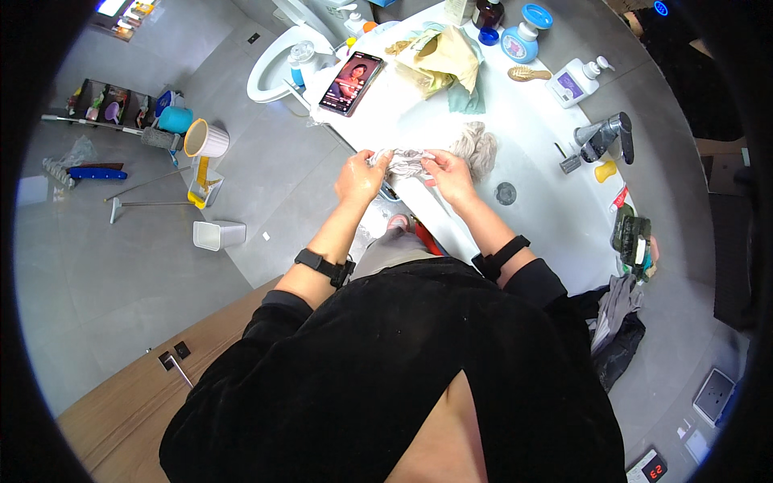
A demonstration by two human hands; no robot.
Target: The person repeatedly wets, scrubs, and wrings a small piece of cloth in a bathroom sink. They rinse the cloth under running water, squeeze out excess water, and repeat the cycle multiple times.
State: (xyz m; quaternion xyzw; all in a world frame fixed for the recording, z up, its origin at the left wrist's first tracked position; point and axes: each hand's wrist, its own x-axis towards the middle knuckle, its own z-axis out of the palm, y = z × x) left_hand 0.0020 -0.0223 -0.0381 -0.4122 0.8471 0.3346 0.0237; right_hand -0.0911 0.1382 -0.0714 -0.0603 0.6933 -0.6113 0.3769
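Observation:
A wet-looking, light grey cloth (407,163) is bunched over the front rim of the white washbasin (543,229). My left hand (360,176) grips one end of its gathered stretch. At the other end, my right hand (450,176) pinches the fabric between thumb and fingers. Beyond my right hand, a crumpled heap of similar grey fabric (477,150) lies in the basin; whether it is one piece with the held part is hard to tell. The round drain (505,193) is just to the right of that heap.
A smartphone (351,83) playing video lies on the counter near yellow cloth (450,57). Along the back stand a blue foam bottle (520,42), a white pump bottle (574,83), a hairbrush (529,73) and the faucet (604,137). A toilet (284,63) is at left.

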